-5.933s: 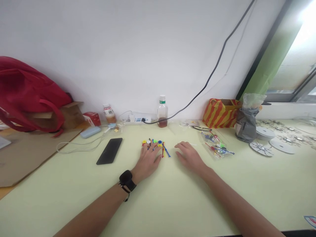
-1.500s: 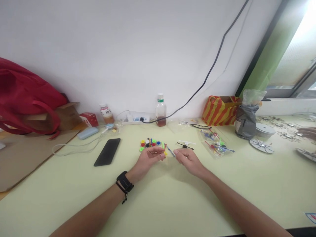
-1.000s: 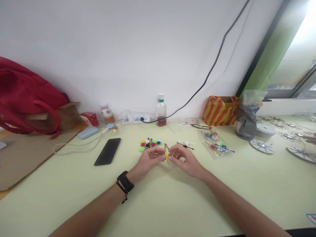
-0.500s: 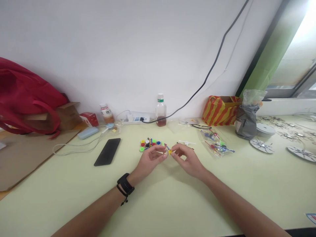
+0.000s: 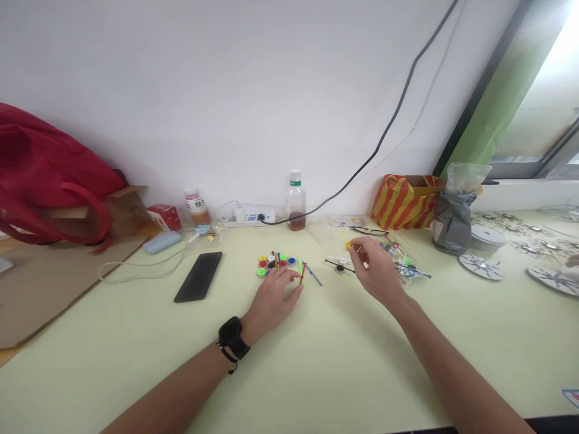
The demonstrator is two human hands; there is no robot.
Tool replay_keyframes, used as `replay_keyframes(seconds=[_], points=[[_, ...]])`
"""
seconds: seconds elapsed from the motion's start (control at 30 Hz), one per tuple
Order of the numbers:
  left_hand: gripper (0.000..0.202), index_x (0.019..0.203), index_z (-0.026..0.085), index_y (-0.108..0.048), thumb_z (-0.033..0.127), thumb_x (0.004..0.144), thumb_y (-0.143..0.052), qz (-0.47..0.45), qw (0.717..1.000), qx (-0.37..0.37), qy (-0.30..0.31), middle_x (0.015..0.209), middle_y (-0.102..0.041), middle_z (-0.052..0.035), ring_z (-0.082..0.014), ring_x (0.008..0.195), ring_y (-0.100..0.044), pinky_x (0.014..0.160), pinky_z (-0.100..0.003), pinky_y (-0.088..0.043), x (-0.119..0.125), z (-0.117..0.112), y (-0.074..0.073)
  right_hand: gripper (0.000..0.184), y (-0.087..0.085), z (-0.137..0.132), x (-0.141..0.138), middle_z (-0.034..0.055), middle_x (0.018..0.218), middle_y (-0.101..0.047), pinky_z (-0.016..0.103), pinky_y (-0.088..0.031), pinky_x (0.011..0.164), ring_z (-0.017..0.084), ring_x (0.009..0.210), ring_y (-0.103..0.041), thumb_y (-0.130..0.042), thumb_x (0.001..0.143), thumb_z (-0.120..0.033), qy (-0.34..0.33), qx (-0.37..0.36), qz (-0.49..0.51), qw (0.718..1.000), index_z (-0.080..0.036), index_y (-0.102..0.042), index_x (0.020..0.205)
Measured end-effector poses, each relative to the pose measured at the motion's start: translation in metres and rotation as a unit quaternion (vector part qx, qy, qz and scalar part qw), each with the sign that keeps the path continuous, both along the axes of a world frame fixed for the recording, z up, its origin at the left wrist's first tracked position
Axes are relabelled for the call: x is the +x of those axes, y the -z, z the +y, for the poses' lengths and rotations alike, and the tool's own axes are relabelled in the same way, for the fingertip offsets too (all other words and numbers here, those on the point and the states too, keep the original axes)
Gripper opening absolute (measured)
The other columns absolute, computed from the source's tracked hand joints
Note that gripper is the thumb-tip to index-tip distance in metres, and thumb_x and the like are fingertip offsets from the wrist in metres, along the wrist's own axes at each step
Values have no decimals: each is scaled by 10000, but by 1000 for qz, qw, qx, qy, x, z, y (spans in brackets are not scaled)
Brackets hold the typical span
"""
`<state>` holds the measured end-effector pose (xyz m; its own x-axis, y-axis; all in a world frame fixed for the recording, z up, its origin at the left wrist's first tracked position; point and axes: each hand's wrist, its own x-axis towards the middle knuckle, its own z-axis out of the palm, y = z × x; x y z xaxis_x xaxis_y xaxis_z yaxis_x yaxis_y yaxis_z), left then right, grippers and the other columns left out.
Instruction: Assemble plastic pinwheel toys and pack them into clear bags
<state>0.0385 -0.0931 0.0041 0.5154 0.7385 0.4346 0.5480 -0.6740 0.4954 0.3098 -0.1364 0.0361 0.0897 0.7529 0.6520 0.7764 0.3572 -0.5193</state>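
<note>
My left hand point(image 5: 274, 298) rests low over the table, thumb and forefinger closing on the lower end of a thin red plastic stick point(image 5: 304, 272). Beside it lie a green stick point(image 5: 300, 267) and a blue stick point(image 5: 315, 276). Just behind those fingers is a cluster of small round coloured pieces point(image 5: 263, 264), with several thin sticks on top. Raised to the right, my right hand point(image 5: 375, 271) pinches a small yellow plastic piece point(image 5: 348, 245). Left of that hand, a black stick with a round piece point(image 5: 339, 269) lies near a white stick point(image 5: 344, 261).
Clear bags of coloured parts point(image 5: 409, 268) lie beyond my right hand. A black phone point(image 5: 198, 277) is at left. Along the wall stand a bottle point(image 5: 296, 208), a power strip point(image 5: 253, 214) and a striped bag point(image 5: 402, 202). Another person's hand point(image 5: 573, 261) shows at the right edge.
My hands were together at the yellow piece. The right hand has carried it right and away from me; the left has lowered to the red stick.
</note>
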Motion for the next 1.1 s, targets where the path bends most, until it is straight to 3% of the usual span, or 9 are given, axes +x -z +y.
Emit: replay_keyframes(seconds=[0.07, 0.13, 0.23, 0.47, 0.77, 0.83, 0.9, 1.0, 1.1], points=[[189, 1118, 229, -661, 309, 961, -593, 20, 1000, 8, 4, 1055, -690, -77, -299, 1085, -596, 983, -476, -453, 0, -1, 0, 98, 7, 0, -1, 51, 848, -625, 309, -424, 646, 188, 714, -556, -486, 968, -207, -36, -111, -44, 992, -219, -556, 900], [240, 1183, 233, -659, 307, 968, -583, 31, 999, 24, 19, 1111, -685, -89, -307, 1105, -582, 996, -485, -446, 0, -2, 1, 155, 15, 0, -2, 49, 780, -615, 302, -387, 604, 192, 684, -546, -486, 928, -160, -63, -227, -100, 967, -221, -524, 790], [326, 1290, 235, -641, 289, 979, -560, 33, 998, 33, 42, 1196, -671, -101, -308, 1124, -558, 1016, -497, -432, 0, -2, 2, 182, 24, 1, -3, 57, 764, -614, 294, -346, 576, 189, 665, -535, -497, 890, -126, -62, -295, -139, 943, -219, -491, 733], [337, 1299, 228, -647, 305, 984, -554, 49, 996, 9, 71, 1247, -675, -92, -309, 1154, -523, 1022, -495, -420, 0, -2, 6, 156, 36, 14, -7, 82, 839, -644, 290, -327, 586, 198, 704, -570, -474, 950, -95, 31, -298, -184, 936, -204, -537, 859], [232, 1127, 239, -723, 309, 936, -612, 14, 998, 8, 68, 1081, -724, -90, -313, 1062, -576, 977, -506, -442, 3, -2, 1, 187, 42, 25, -9, 136, 1091, -647, 325, -430, 717, 241, 911, -632, -444, 990, -116, 77, -261, -192, 943, -179, -606, 1057], [216, 1105, 242, -731, 302, 932, -616, 16, 998, 11, 66, 1063, -731, -89, -314, 1046, -582, 972, -503, -442, 3, -2, 0, 207, 41, 19, -14, 123, 1150, -633, 343, -465, 808, 244, 990, -629, -473, 991, -149, 38, -212, -192, 958, -199, -608, 1141], [211, 1099, 248, -735, 298, 929, -621, 15, 998, 14, 65, 1049, -737, -85, -313, 1036, -586, 966, -497, -443, 3, -2, 0, 234, 39, 11, -23, 108, 1186, -628, 368, -476, 908, 251, 1088, -605, -510, 991, -187, -51, -159, -194, 967, -224, -612, 1199], [212, 1106, 253, -734, 288, 927, -626, 15, 998, 17, 65, 1049, -740, -77, -309, 1033, -591, 964, -487, -442, 3, -1, 1, 253, 38, 0, -39, 99, 1201, -635, 404, -471, 976, 259, 1139, -575, -546, 988, -216, -166, -125, -200, 958, -238, -627, 1227], [210, 1106, 242, -729, 274, 924, -630, 23, 998, 18, 62, 1052, -741, -77, -308, 1031, -593, 963, -484, -443, 2, -1, 1, 221, 39, -4, -48, 99, 1186, -648, 431, -463, 996, 268, 1141, -566, -575, 980, -234, -184, -131, -198, 954, -227, -641, 1191]])
